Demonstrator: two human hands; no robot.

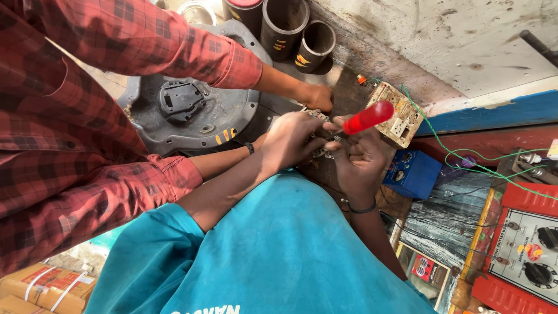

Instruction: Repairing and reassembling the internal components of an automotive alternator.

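— Screwdriver, red handle: where is it?
— In the right hand, fingers clamped round it, tip hidden among the fingers at a small metal part over the bench.
— And the left hand?
— Closed on that same part, touching the right.
— Anyone else?
— A person in a red checked sleeve has a hand on the part too. Just beside: a switch box, a blue box, green wire, a grey round cover.
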